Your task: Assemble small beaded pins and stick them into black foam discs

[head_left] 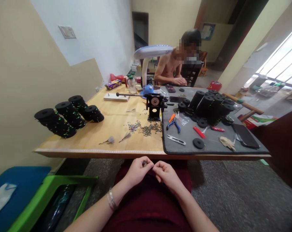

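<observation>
Small piece (144, 163), left hand (137, 171), right hand (166, 175); black spools (70, 117)

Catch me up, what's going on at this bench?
A seated person holds the left hand and right hand together over their lap, fingers pinched, anything held too small to make out. They sit just behind the edge of a light wooden table. On it stand black cylindrical foam spools flecked with green, a black metal hand-cranked winder, and scattered small metal pieces. A grey mat carries more spools and orange-and-blue-handled pliers. Across the table, a shirtless co-worker leans over the far edge.
</observation>
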`<state>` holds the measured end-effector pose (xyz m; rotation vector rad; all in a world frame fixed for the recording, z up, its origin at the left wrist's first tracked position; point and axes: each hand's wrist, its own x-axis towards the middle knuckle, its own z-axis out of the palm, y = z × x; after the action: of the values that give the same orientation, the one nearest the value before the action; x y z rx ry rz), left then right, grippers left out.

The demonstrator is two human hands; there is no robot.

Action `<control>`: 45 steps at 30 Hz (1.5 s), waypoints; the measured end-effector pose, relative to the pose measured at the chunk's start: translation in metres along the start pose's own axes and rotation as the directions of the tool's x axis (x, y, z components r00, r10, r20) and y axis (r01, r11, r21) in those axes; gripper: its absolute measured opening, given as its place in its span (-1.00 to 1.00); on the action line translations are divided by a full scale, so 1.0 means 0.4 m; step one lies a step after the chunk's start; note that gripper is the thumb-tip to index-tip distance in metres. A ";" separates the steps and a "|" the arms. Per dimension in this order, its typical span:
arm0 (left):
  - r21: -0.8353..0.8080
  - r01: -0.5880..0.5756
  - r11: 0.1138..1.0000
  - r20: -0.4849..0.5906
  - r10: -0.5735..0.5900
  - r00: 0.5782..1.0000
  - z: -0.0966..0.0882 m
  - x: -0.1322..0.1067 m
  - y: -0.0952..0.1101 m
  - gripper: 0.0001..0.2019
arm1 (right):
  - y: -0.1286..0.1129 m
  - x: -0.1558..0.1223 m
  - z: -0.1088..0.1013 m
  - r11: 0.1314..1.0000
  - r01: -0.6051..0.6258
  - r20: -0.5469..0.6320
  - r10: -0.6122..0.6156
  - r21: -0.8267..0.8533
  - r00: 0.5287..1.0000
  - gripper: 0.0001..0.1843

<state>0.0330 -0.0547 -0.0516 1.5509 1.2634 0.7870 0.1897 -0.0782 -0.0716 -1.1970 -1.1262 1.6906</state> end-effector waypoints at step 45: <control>0.807 -0.423 0.412 0.203 0.480 0.854 -0.077 0.311 0.105 -0.85 | 0.007 -0.039 -0.003 0.967 0.095 -0.252 -0.033 0.236 0.967 -0.63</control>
<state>0.0520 0.0727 -0.0120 2.7869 1.3499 0.5465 0.1950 -0.0932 -0.0700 -1.1605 -0.7707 1.5320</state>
